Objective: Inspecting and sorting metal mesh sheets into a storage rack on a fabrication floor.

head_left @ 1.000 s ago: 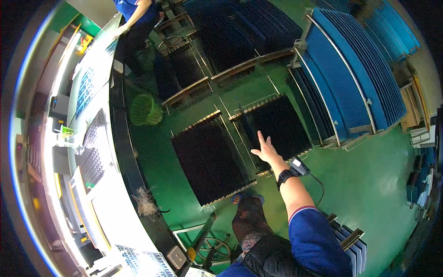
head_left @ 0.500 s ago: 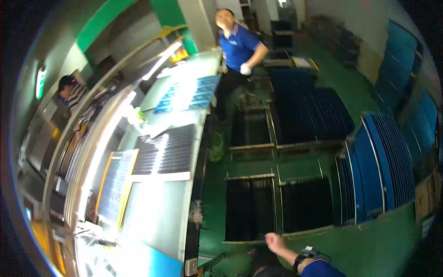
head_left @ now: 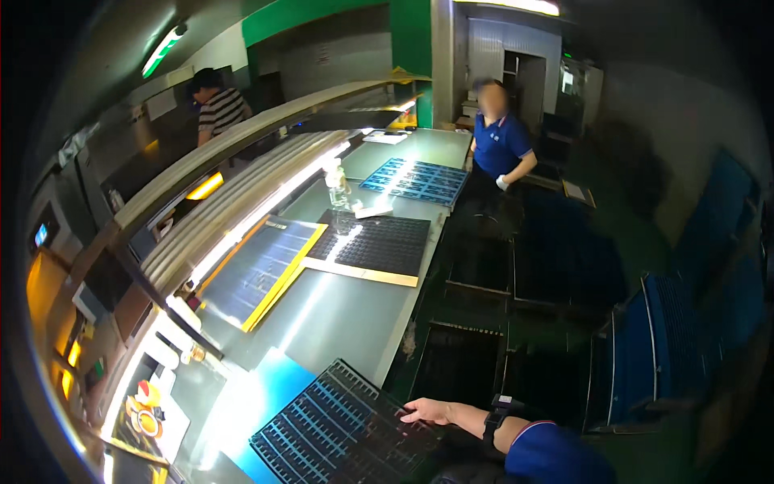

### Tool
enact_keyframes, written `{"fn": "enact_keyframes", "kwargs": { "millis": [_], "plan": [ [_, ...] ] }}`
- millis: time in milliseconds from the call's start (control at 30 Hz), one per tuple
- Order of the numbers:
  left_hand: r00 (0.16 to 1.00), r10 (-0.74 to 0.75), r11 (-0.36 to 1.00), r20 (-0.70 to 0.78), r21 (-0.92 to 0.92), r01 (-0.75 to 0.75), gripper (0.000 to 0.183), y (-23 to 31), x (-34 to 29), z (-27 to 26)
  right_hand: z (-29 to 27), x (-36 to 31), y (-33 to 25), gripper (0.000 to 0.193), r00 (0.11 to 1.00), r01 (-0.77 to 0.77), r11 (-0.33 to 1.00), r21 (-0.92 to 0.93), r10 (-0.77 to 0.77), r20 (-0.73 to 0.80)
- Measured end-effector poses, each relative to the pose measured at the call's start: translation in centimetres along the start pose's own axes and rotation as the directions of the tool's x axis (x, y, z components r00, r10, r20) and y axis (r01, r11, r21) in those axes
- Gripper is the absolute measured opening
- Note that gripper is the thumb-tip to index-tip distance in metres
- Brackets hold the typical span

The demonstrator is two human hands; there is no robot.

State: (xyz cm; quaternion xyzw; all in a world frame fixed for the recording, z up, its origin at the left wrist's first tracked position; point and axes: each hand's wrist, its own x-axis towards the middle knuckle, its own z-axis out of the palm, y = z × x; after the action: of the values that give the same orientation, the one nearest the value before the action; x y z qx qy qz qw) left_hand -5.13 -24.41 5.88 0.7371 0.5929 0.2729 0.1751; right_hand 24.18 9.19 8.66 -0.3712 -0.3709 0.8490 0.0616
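My right hand (head_left: 427, 410) reaches in from the lower right, a black device strapped to its wrist. Its fingers and thumb grip the right-hand edge of a dark thin panel (head_left: 326, 423) with rows of rectangular cut-outs. The panel is tilted over the near end of the grey bench, partly covering a bright blue sheet (head_left: 282, 373). My left hand does not show.
A yellow-edged sheet (head_left: 270, 266), a dark panel (head_left: 379, 242) and a blue patterned panel (head_left: 415, 179) lie along the bench (head_left: 355, 310). A co-worker (head_left: 501, 145) stands at its far right. Blue panels (head_left: 637, 347) stand at right. A lit rail runs along the left.
The view has swung left, shifting the bench rightward in it. My right hand, earlier above the floor at right, now grips the dark panel's edge at the bench. The co-worker's head has lowered.
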Motion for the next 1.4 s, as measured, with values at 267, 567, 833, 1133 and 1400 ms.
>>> {"fn": "enact_keyframes", "kwargs": {
  "millis": [267,567,833,1133,1400],
  "plan": [
    [0.576,-0.806,0.411,0.136,-0.572,0.71,0.04,1.7,-1.9,-3.2,2.0,-0.5,0.1,0.031,0.983,0.026,0.953,-0.303,-0.079,-0.164],
    [0.353,-0.819,-0.079,0.452,-0.698,0.711,0.031,2.7,0.7,-6.0,1.2,0.8,-1.8,0.033,0.99,0.018,0.832,-0.555,-0.093,-0.108],
    [0.547,-0.801,0.153,0.243,-0.8,0.58,0.027,-2.3,-2.2,-5.5,2.9,3.8,-5.3,0.035,0.997,-0.021,0.605,-0.796,-0.043,-0.059],
    [0.542,-0.76,0.614,-0.359,-0.672,0.414,0.07,-6.7,9.4,-15.9,7.9,10.9,-10.7,0.027,0.827,0.424,0.741,-0.521,-0.552,-0.112],
    [0.677,-0.658,0.752,-0.331,-0.337,0.566,0.045,-7.7,3.7,-12.8,8.1,14.6,-8.6,0.026,0.8,0.349,0.577,-0.739,-0.594,-0.086]
  ]
}}
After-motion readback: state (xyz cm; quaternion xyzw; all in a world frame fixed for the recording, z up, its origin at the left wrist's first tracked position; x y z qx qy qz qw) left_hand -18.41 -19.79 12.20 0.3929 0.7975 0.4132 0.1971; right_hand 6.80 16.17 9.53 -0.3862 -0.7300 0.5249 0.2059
